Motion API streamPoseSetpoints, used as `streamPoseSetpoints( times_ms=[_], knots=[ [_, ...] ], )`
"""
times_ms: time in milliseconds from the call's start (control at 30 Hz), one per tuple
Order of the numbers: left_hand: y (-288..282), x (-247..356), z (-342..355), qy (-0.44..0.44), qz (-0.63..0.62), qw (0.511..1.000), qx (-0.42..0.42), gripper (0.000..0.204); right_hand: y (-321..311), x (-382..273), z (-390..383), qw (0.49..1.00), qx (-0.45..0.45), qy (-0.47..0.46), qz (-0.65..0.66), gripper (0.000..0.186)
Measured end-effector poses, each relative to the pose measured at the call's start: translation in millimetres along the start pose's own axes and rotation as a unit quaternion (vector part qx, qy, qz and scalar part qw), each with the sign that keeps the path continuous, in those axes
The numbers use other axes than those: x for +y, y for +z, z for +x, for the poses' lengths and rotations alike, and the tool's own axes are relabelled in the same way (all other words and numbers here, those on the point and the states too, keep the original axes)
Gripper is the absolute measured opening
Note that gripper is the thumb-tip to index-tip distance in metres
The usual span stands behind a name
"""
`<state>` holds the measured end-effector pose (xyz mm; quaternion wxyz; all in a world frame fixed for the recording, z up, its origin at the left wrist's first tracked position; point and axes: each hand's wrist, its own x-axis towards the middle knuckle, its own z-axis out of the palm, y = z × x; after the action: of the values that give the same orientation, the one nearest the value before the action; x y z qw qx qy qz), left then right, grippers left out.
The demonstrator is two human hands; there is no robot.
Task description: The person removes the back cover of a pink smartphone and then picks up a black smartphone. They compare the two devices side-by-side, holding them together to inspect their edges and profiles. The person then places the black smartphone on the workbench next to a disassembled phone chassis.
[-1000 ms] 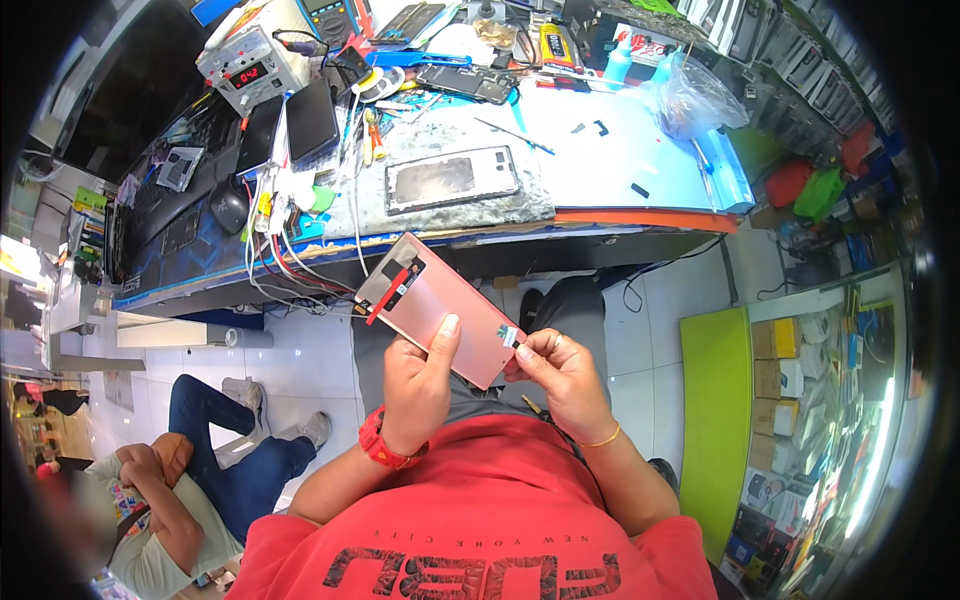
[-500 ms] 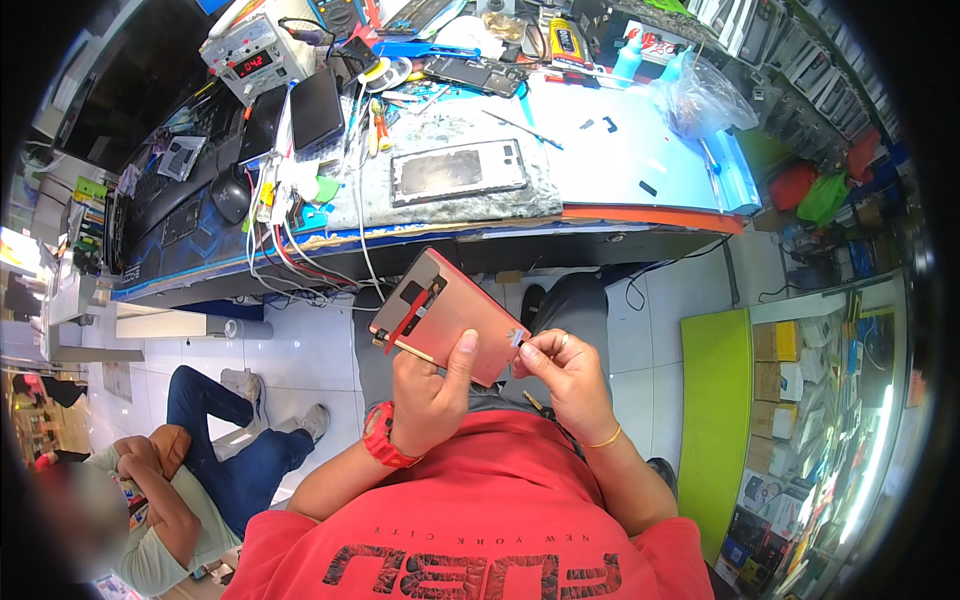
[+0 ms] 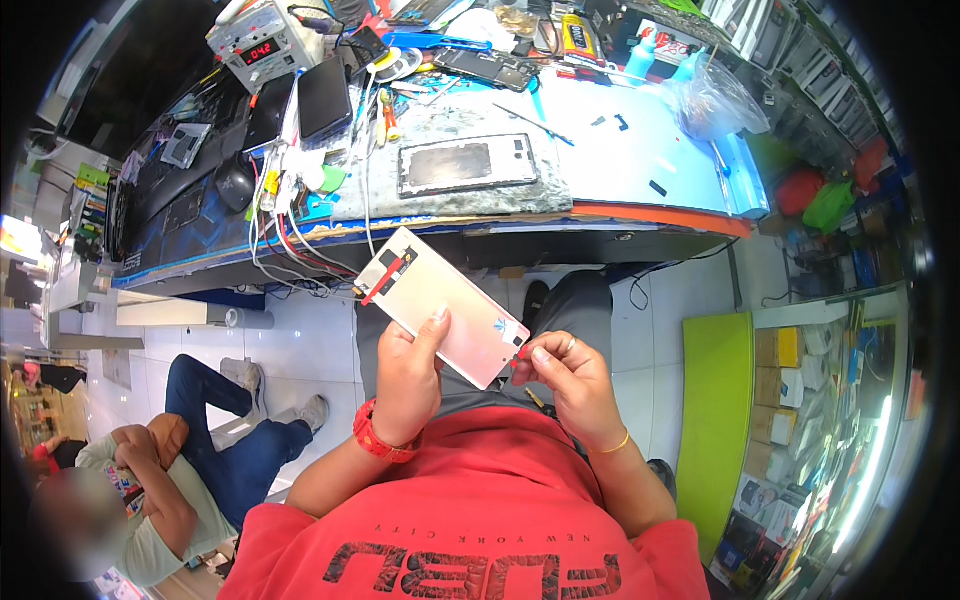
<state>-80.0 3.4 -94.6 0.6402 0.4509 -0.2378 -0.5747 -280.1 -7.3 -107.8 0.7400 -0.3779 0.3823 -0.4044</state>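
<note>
In front of my lap, my left hand [image 3: 410, 378] grips a phone screen panel [image 3: 455, 310] by its near long edge, thumb laid across its shiny pinkish back. The panel slants from upper left to lower right; a dark flex strip [image 3: 385, 275] with a red band crosses its upper-left end. At the opposite, lower-right end is a small white sticker with a blue mark. My right hand [image 3: 572, 385] is closed in a pinch at that corner. Something small, partly red and dark, shows at its fingertips, too small to make out.
Ahead stands a cluttered workbench [image 3: 480, 222] with a phone frame [image 3: 468, 165], cables, a black mouse [image 3: 235, 182], a power supply [image 3: 262, 50] and bottles. A glass display case [image 3: 820, 400] is at right. On the left sits another person [image 3: 165, 490], arms folded.
The panel has turned to face up more, its back brighter, and its upper-left end has moved slightly left and farther away. My right hand keeps its pinch at the corner, where red now shows.
</note>
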Motion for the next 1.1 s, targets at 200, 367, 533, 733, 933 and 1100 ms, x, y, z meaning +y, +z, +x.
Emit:
streamPoseSetpoints(
  times_ms=[200,367,533,733,933,1100],
  knots=[
    [-23,10,-8,-0.029,-0.055,0.997,0.039,0.021,31,-5,3,0.996,0.006,-0.003,-0.093,0.014],
    [-49,-12,-26,0.043,0.061,0.996,0.050,0.028,45,24,8,0.997,0.009,-0.008,-0.073,0.012],
    [-76,17,-47,0.075,0.038,0.993,0.083,0.037,77,17,5,0.987,-0.054,0.053,-0.143,0.019],
    [-134,20,-83,0.150,0.066,0.966,0.202,0.035,104,24,29,0.924,-0.220,0.028,-0.310,0.009],
    [-183,43,-113,0.100,0.118,0.952,0.266,0.038,170,-7,34,0.827,-0.466,0.011,-0.314,0.006],
    [-218,34,-112,0.111,0.054,0.955,0.270,0.043,245,5,39,0.765,-0.528,0.030,-0.369,0.005]
  ],
)
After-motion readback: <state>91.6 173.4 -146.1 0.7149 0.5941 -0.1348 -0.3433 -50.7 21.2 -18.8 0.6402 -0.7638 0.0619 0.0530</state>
